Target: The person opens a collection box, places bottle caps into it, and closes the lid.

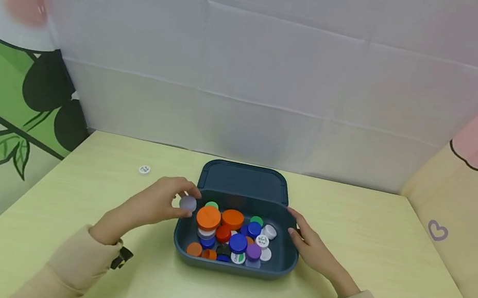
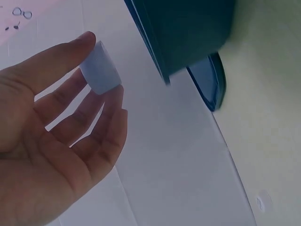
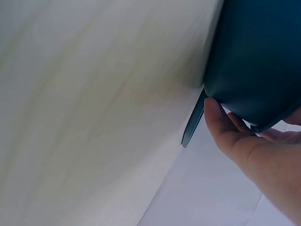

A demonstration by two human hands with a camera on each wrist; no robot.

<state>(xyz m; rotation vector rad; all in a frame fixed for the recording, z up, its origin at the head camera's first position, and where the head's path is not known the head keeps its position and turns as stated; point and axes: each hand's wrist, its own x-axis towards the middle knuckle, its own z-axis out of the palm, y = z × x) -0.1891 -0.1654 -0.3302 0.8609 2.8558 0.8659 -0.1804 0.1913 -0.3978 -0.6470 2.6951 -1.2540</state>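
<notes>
From the head view, a dark blue box (image 1: 231, 267) sits on the yellow-green bench (image 1: 387, 277) with its hinged lid (image 1: 243, 180) folded back flat behind it, so the heap of bottle caps (image 1: 232, 234) inside lies open to reach. The left hand (image 1: 165, 202) hovers at the box's left rim, pinching a pale grey cap (image 1: 187, 203) between thumb and fingertips, lifted clear of the heap. The right hand (image 1: 310, 243) rests against the box's right wall, fingers laid along it, which probably steadies the box while the other hand picks. One white cap (image 1: 144, 169) lies alone on the bench, well left of the box and behind the left hand.

The left wrist view shows the grip closely: the thumb and one fingertip grasp the grey cap (image 2: 99, 69) by its side wall, the remaining fingers (image 2: 89, 117) spread and relaxed below it. The box's outer wall (image 2: 188, 33) is just beside the cap.

In the right wrist view, the right hand (image 3: 254, 146) touches the underside curve of the box (image 3: 258, 56), thumb straight against the wall. It presses rather than grasps; nothing is enclosed in it.
</notes>
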